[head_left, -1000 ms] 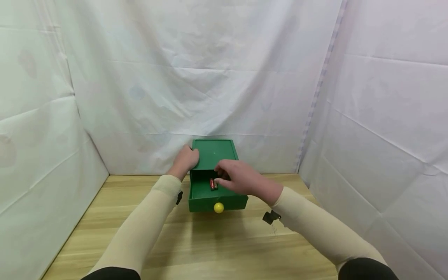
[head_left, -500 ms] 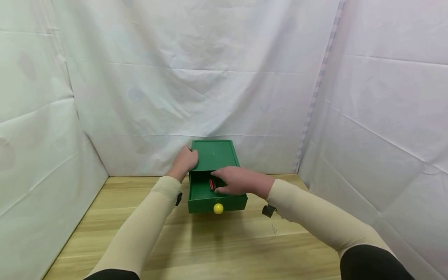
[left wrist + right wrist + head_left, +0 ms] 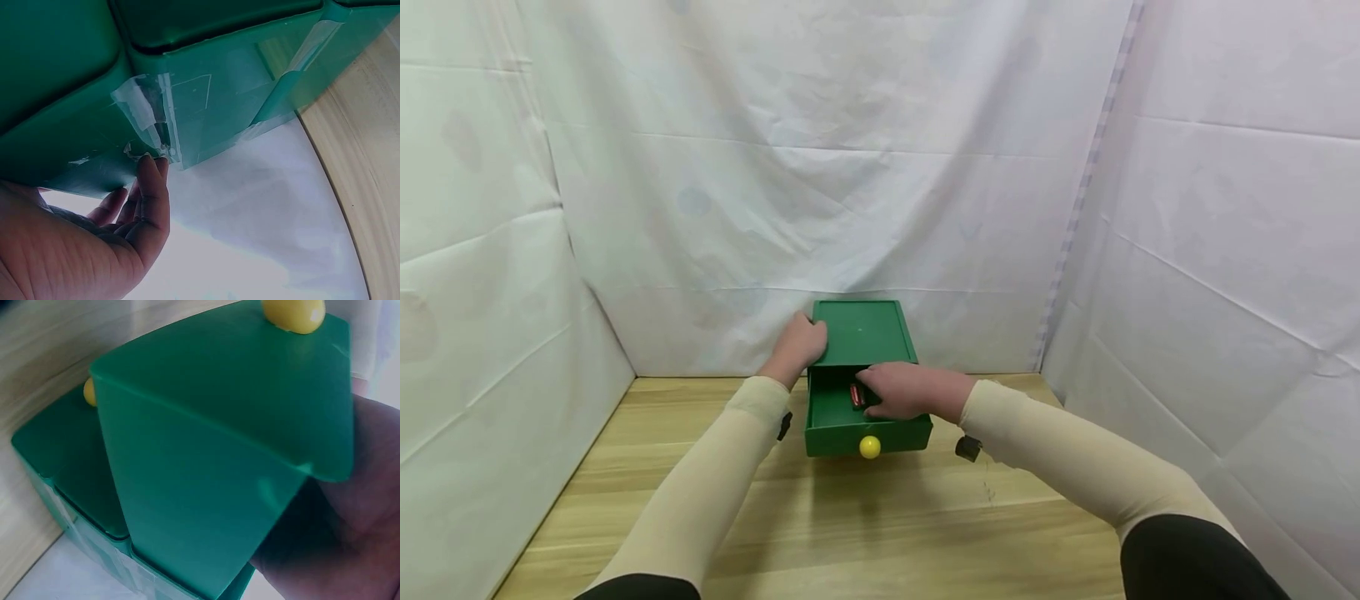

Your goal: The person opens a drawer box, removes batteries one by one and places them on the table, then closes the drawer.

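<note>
A green drawer cabinet (image 3: 861, 332) stands against the back curtain, its top drawer (image 3: 831, 417) pulled out, with a yellow knob (image 3: 870, 447) in front. My left hand (image 3: 801, 342) grips the cabinet's upper left edge; in the left wrist view its curled fingers (image 3: 153, 194) touch the taped side wall. Inside the drawer lies a red battery (image 3: 856, 396). Over the drawer's right side, my right hand (image 3: 906, 390) reaches in, thumb and fingers about a dark gap right of that battery. Its fingertips are hidden, and in the right wrist view the drawer wall covers them.
A lower drawer with its own yellow knob (image 3: 90, 392) sits pushed in below, seen in the right wrist view. The wooden table (image 3: 865, 533) extends in front. White curtains (image 3: 820, 167) enclose the back and both sides.
My right hand has lowered into the drawer, closer to the batteries, and now covers the second one that showed a second ago. The left hand stays on the cabinet.
</note>
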Demonstrator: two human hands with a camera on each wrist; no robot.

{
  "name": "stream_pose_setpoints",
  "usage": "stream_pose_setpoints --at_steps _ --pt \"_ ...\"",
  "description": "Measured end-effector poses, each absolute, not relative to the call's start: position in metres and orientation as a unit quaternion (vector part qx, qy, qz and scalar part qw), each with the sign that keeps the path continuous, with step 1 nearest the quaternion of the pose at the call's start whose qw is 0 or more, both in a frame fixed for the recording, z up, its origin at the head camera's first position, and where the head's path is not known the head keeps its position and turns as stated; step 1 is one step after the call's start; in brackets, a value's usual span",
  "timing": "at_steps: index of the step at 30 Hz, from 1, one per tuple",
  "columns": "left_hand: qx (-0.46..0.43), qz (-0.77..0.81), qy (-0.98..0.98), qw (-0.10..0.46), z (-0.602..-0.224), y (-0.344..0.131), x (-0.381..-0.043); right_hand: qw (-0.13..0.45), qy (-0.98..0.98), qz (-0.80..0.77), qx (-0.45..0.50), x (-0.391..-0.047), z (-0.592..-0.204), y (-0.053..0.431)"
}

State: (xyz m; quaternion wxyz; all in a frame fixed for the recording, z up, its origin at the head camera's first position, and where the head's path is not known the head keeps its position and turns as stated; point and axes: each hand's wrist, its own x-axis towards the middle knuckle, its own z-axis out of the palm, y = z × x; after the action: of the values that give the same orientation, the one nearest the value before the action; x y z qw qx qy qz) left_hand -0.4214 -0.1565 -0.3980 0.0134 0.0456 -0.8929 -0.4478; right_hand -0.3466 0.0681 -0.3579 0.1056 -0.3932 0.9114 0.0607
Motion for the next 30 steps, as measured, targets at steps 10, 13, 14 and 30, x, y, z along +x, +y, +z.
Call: stream_pose_setpoints --at_steps 10,13,14,30 --pt "0.046 -0.446 -0.894 0.012 -0.401 -0.159 -0.424 0.089 0.912 0.092 -0.389 -0.351 -0.366 0.064" --pt "0.043 -0.446 -0.894 0.016 -0.401 -0.158 -0.423 0.082 0.911 0.096 -0.393 -0.353 -0.371 0.064" --pt "0.042 -0.446 -0.894 0.018 -0.401 -0.158 -0.423 0.078 0.910 0.096 -0.396 -0.354 -0.373 0.064" --pt "0.048 -0.449 -0.892 0.018 -0.400 -0.158 -0.421 0.047 0.913 0.073 -0.398 -0.355 -0.378 0.062"
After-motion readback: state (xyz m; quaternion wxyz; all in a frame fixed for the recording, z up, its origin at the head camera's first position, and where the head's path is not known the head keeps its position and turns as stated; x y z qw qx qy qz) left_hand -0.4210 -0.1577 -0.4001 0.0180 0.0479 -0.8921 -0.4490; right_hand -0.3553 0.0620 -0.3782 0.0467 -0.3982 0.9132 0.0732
